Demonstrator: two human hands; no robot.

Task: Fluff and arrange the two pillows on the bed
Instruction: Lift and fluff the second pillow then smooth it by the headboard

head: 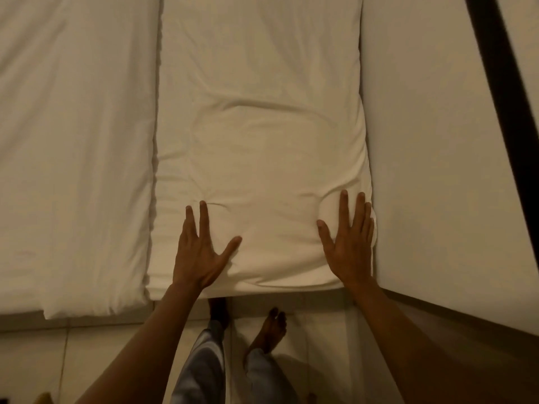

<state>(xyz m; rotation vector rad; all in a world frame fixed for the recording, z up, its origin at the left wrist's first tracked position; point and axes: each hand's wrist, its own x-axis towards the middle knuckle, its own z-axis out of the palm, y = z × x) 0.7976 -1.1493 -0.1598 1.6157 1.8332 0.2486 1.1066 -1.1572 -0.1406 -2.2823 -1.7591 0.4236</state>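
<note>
Pale tiled floor (306, 330) lies nearest, with the person's bare feet (269, 330) and light trouser legs (201, 368) standing on it at the bed's edge. Just beyond, both hands lie flat and spread on the near end of a cream-white pillow (259, 141) — neither grasps anything. The left hand (201, 252) presses palm-down near the pillow's left near corner, its thumb splayed toward the middle; the right hand (350, 240) presses at the right near corner, fingers along the pillow's right edge, and the fabric puckers in soft creases around both. The pillow runs lengthwise away from the person. To its left, touching along a long seam, lies white bedding (75, 141) — whether duvet or pillow I cannot tell. To the right a plain light wall (431, 141) meets a dark strip (501, 68) farther off.
</note>
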